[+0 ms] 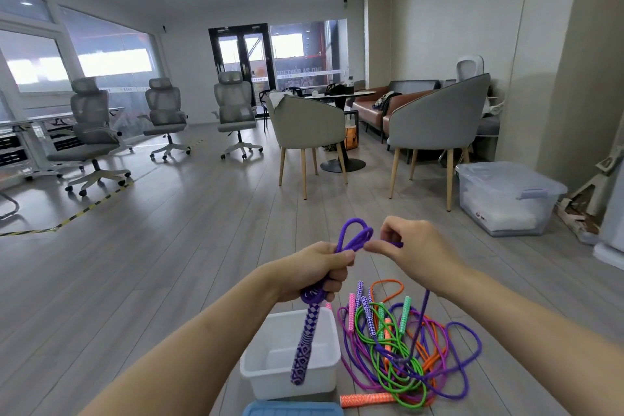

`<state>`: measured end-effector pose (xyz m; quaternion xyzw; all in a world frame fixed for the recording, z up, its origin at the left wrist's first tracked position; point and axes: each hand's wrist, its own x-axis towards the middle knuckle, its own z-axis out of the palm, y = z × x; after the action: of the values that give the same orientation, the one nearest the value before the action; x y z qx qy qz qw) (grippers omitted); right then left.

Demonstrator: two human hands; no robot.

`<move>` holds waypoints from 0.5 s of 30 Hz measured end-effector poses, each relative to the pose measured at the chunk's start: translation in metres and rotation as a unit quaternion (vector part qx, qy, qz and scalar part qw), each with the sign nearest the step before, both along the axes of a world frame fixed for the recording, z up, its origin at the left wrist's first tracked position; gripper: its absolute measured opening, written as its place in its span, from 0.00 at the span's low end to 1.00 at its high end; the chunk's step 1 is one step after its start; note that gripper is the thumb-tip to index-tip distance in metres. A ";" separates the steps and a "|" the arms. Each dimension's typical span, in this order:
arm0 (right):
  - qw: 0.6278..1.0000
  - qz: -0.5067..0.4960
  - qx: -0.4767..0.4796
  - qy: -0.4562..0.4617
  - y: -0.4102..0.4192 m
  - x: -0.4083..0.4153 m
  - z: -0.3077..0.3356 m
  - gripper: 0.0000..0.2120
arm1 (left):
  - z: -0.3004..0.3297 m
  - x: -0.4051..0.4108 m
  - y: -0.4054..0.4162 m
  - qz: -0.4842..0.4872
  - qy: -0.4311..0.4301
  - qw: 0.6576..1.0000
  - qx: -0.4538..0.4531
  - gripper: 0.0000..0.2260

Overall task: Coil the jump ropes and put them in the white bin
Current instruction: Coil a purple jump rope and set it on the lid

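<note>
**Risk points while we coil the purple rope**

Our left hand [315, 272] has its fingers curled tight round the gathered loops of the purple jump rope [354, 238]. The loops stand up above the knuckles, and one patterned purple handle [305, 346] hangs below the fist, dangling over the white bin [329, 378]. Our right hand [410, 248] sits just beside the left, thumb and forefinger pinching the running strand; the other fingers are bent, and we cannot tell whether they also bear on the rope. From beneath the right hand the free length drops to the pile of ropes [405, 358] on the floor, just beside the bin.

We judge the following hazards, in order of likelihood:

1. Snagging. The free length runs down into the tangle of green, orange, pink and purple ropes. If we draw it up quickly, it may drag neighbouring ropes with it or tighten a knot — feed slowly and watch the pile.
2. Loop loss. The loops above the left fingers are held only by the fist. Any relaxing of that grip while the right hand lays on a new turn would let the coil spring open.
3. Uneven turns. A pinch taken too close to the left fingers gives short loops; the bundle may then not stay coiled once in the bin.
4. Handle swing. The hanging handle could knock the bin's rim — we keep the left hand steady.
</note>
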<state>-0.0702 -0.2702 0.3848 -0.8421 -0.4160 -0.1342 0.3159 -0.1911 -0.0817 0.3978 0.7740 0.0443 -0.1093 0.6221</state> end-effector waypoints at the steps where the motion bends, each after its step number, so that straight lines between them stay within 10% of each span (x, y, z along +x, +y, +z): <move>1: 1.000 0.002 0.003 0.024 -0.001 0.002 -0.002 0.13 | 0.001 -0.001 0.003 0.021 -0.008 1.000 -0.015 0.09; 7: 0.979 -0.025 0.075 0.190 0.001 0.008 -0.022 0.14 | 0.004 -0.005 0.014 0.155 -0.108 0.964 -0.187 0.08; 15: 0.920 0.010 0.217 0.326 0.035 -0.032 -0.012 0.10 | -0.001 -0.002 0.001 0.200 -0.157 0.946 -0.200 0.11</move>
<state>-0.1023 -0.2349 0.3728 -0.7456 -0.2595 0.0637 0.6105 -0.1927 -0.0803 0.3963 0.6165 0.0774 0.1332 0.7721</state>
